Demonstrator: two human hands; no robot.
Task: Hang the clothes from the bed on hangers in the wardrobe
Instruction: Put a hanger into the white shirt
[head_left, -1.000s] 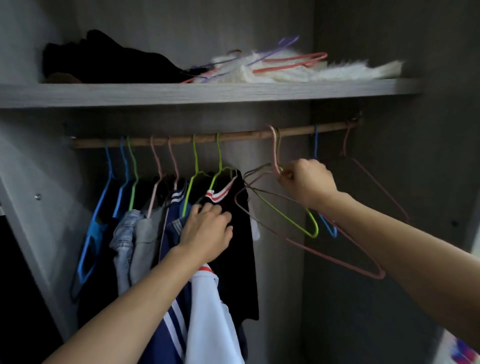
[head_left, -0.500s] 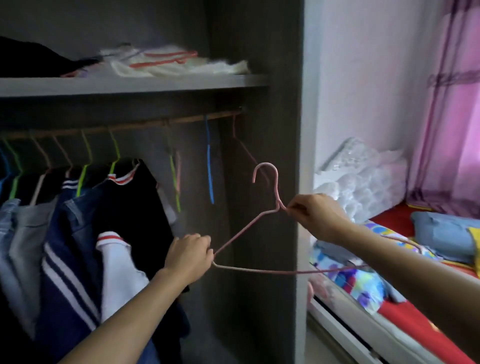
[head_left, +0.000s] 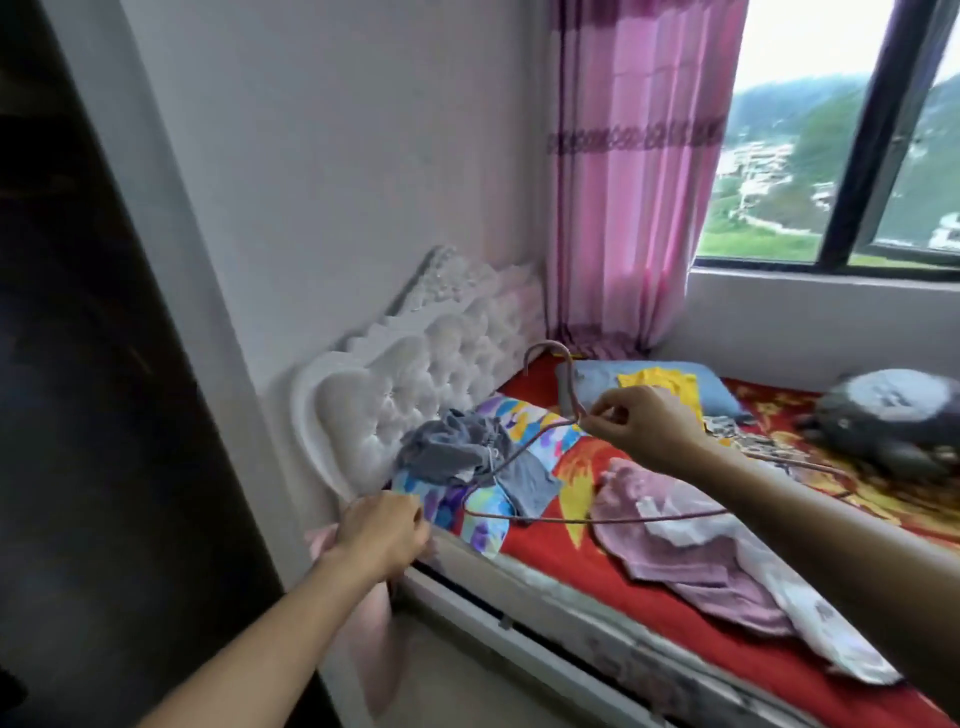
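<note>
Near mattress edge: the red patterned bedspread lies bare between the multicoloured pillow and the pink crumpled garment — open to a reach.
Pillow top: blocked by the grey crumpled garment.
Air over the bed: crossed by the thin pink wire hanger.
Left side: hemmed in by the white tufted headboard and the dark wardrobe panel.
Far right: a grey plush toy occupies the bedspread.

The single head view looks forward and down, close over the bed; window beyond.
</note>
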